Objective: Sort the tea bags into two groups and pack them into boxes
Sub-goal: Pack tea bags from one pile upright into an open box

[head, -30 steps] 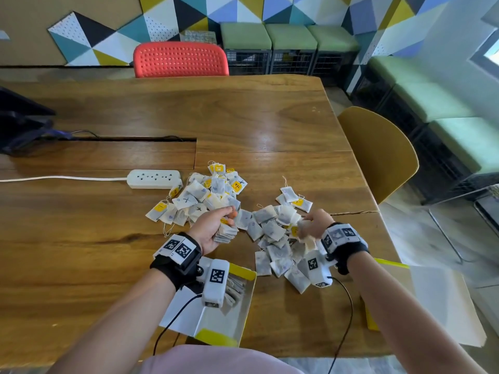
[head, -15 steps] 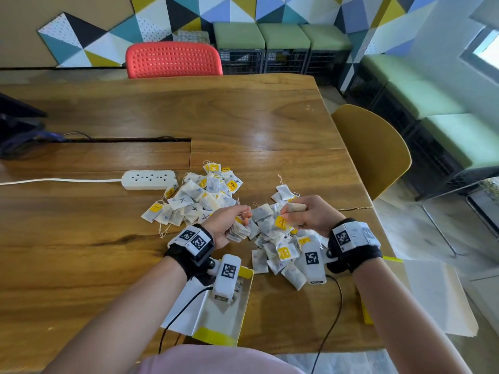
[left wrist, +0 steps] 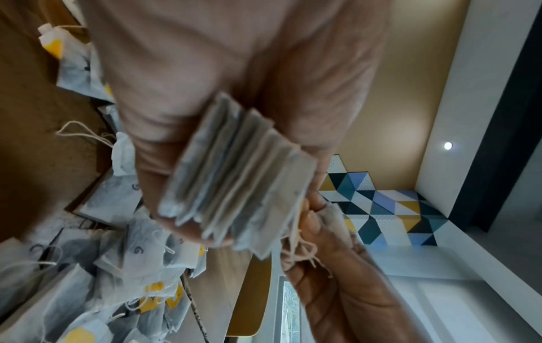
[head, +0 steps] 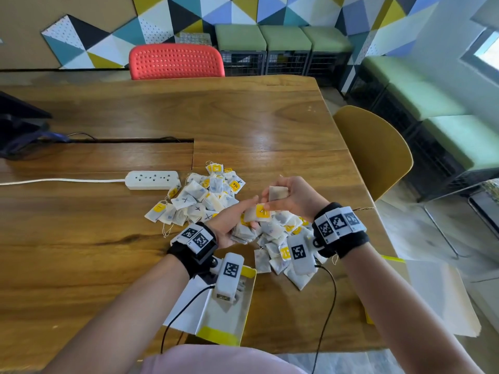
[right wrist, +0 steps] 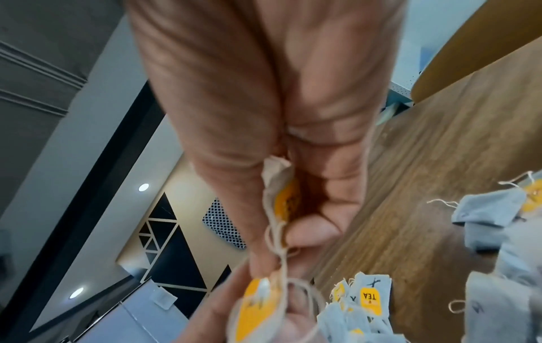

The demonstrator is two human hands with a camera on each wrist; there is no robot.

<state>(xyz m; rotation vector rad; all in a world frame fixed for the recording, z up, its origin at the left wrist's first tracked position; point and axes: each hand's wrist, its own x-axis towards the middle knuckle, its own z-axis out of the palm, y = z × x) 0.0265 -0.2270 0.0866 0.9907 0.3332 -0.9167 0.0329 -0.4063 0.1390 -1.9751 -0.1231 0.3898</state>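
My left hand [head: 241, 221] grips a stack of tea bags [head: 244, 233], seen edge-on as a stack [left wrist: 234, 185] in the left wrist view. A bag with a yellow tag [head: 259, 213] lies on top of it at the fingertips. My right hand [head: 274, 199] pinches a single tea bag [head: 278, 193] just above and right of the stack, its yellow tag [right wrist: 286, 199] and string showing between the fingers. A pile of X-marked tea bags [head: 199, 197] lies to the left. A second pile [head: 280, 238] lies under the hands. An open yellow-and-white box [head: 229, 317] sits near me.
A white power strip [head: 152, 180] and its cord lie left of the piles. A second flattened box or white sheet [head: 437, 292] overhangs the table's right edge. A yellow chair [head: 372, 149] stands at the right, a red chair [head: 175, 60] at the far side.
My right hand picked one bag off the right pile and lifted it toward the left hand. My left hand rose a little with its stack.
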